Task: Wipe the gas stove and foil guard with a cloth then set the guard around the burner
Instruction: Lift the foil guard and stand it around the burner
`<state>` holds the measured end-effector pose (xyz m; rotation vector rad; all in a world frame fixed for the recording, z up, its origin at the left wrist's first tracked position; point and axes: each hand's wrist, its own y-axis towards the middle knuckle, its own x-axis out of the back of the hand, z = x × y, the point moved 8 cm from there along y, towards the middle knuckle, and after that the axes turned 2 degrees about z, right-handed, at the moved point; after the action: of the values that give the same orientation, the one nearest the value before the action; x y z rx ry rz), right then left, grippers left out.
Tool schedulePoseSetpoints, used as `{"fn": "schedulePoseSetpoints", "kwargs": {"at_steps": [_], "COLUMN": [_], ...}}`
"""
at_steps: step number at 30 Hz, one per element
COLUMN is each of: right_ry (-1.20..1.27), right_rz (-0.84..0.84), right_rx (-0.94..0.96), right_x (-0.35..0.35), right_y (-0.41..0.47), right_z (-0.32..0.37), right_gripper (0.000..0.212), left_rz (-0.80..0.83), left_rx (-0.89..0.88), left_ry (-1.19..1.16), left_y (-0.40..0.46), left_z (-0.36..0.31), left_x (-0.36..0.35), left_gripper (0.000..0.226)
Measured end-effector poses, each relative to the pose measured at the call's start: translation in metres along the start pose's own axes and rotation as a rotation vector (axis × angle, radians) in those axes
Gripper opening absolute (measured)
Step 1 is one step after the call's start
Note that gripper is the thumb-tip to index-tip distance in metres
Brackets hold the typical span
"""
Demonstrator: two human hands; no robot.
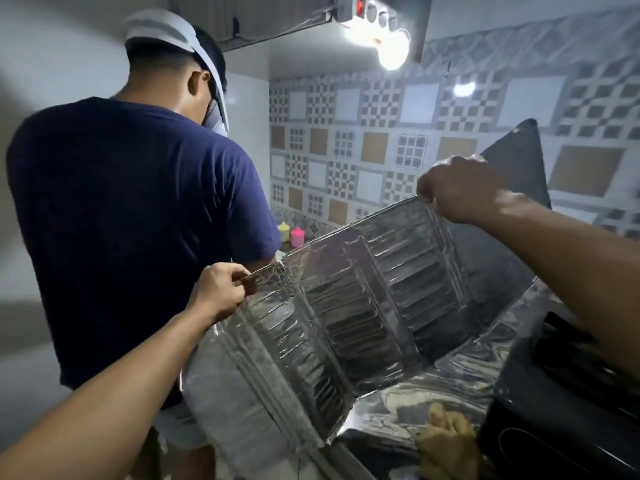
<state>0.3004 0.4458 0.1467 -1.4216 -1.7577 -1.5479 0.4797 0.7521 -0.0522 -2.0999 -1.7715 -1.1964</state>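
A ribbed, folded silver foil guard [353, 306] stretches across the middle of the view, held up in the air. My left hand [221, 289] pinches its top left corner. My right hand [457, 188] grips its top right corner, higher up. The guard's lower flap bends out toward the black gas stove [554, 393] at the right, where part of a burner grate shows. A yellowish cloth [446, 434] lies crumpled at the bottom, just left of the stove's front corner and below the foil.
Another person in a dark blue shirt [131, 237] stands close at the left, back turned. A patterned tile wall [381, 133] runs behind, with a bright bulb [393, 50] above. Small yellow [283, 231] and pink containers [297, 236] sit on the counter beyond. A black panel [516, 161] leans behind my right hand.
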Motion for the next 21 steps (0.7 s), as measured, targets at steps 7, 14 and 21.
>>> {"fn": "schedulePoseSetpoints", "kwargs": {"at_steps": [7, 14, 21], "right_ry": [0.028, 0.074, 0.075], "right_rz": [-0.082, -0.187, -0.221], "right_rx": [-0.130, -0.190, -0.234], "right_x": [0.011, 0.021, 0.009], "right_y": [-0.007, -0.029, -0.045], "right_z": [-0.050, -0.092, -0.160], "right_gripper": [0.024, 0.021, 0.021], "left_rz": [-0.110, -0.218, -0.206], "left_rx": [-0.127, -0.240, -0.243], "left_ry": [0.228, 0.368, 0.316], "left_y": [0.018, 0.029, 0.043], "left_z": [-0.058, -0.108, -0.170], "left_x": [0.012, -0.003, -0.037], "left_gripper": [0.008, 0.012, 0.016]}}
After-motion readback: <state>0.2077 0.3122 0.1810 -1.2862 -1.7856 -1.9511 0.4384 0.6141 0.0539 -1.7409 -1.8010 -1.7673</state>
